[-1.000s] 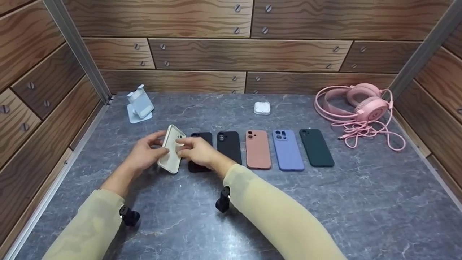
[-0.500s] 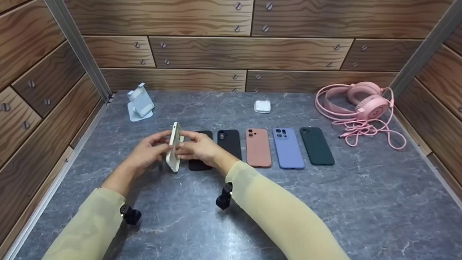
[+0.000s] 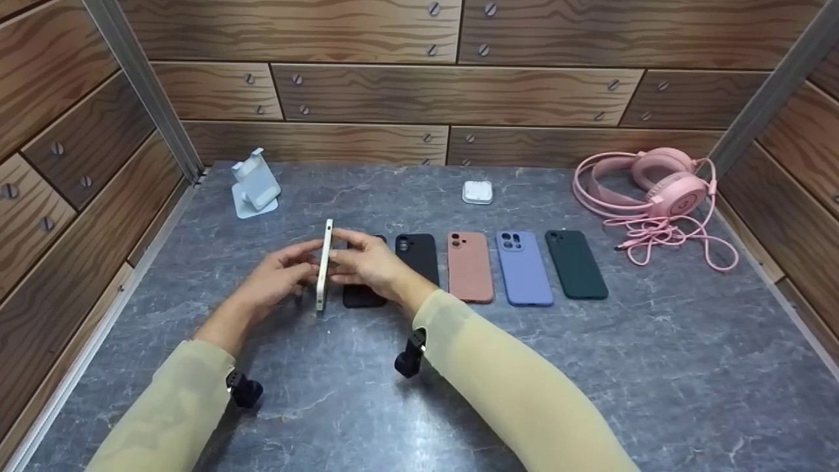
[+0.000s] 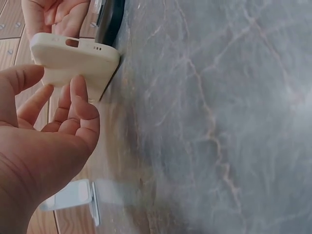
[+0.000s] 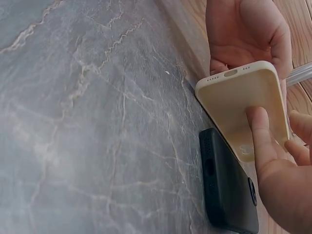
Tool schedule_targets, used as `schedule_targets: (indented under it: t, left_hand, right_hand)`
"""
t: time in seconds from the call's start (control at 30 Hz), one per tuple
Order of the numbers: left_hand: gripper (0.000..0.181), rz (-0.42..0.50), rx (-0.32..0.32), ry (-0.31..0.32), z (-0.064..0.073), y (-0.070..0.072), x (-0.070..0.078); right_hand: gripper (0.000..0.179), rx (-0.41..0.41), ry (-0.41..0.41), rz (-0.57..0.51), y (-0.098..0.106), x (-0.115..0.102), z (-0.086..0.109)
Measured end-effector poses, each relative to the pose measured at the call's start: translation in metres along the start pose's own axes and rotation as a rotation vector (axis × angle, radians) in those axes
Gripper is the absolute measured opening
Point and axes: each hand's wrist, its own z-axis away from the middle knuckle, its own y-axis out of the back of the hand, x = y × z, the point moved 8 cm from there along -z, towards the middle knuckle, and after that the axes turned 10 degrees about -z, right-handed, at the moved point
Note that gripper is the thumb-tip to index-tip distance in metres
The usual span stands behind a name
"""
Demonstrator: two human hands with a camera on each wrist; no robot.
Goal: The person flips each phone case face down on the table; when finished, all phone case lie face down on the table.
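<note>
A cream phone case [image 3: 324, 265] is upright on its long side between my hands, its bottom end with the port cutout towards me. My left hand [image 3: 278, 272] touches its outer back with bent fingers, plain in the left wrist view. From the other side my right hand [image 3: 370, 262] has a digit against the hollow inside and others near the upper rim. The case's lower edge is at the tabletop; whether it touches cannot be told. Close by the right hand lies a black phone case [image 3: 366, 297], partly covered by that hand.
Rightward in a row lie another black case [image 3: 419, 259], a pink case [image 3: 470, 269], a lavender case [image 3: 526, 272] and a dark green case [image 3: 578, 265]. Behind stand a pale blue phone stand [image 3: 257, 187], a small white square box [image 3: 477, 192] and pink headphones [image 3: 675, 196] with a coiled cable.
The cream case has turned from showing its slanted inside to standing edge-on, and shifted slightly right. Both hands have moved a little to the right with it.
</note>
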Motion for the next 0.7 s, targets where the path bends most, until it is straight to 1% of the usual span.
schedule_targets:
  t: [0.2, 0.37, 0.53, 0.63, 0.7]
  left_hand:
    - [0.056, -0.019, -0.006, -0.008, -0.0008, -0.0041, -0.0016]
    - [0.058, -0.069, 0.015, 0.009, -0.0027, -0.0062, -0.0032]
    - [0.056, -0.135, 0.034, 0.042, -0.0057, -0.0072, -0.0057]
    - [0.055, -0.15, 0.044, 0.053, -0.0067, -0.0071, -0.0074]
    - [0.055, -0.152, 0.047, 0.048, -0.0072, -0.0073, -0.0079]
  right_hand:
    - [0.064, 0.037, 0.017, 0.019, 0.0033, -0.001, -0.0008]
    - [0.069, 0.062, 0.019, 0.03, 0.0065, -0.0013, -0.0002]
    - [0.069, 0.066, 0.03, 0.021, 0.0077, -0.0023, 0.0006]
    - [0.069, 0.061, 0.038, 0.013, 0.0079, -0.0021, 0.0003]
    - [0.069, 0.059, 0.043, 0.014, 0.0084, -0.0018, -0.0001]
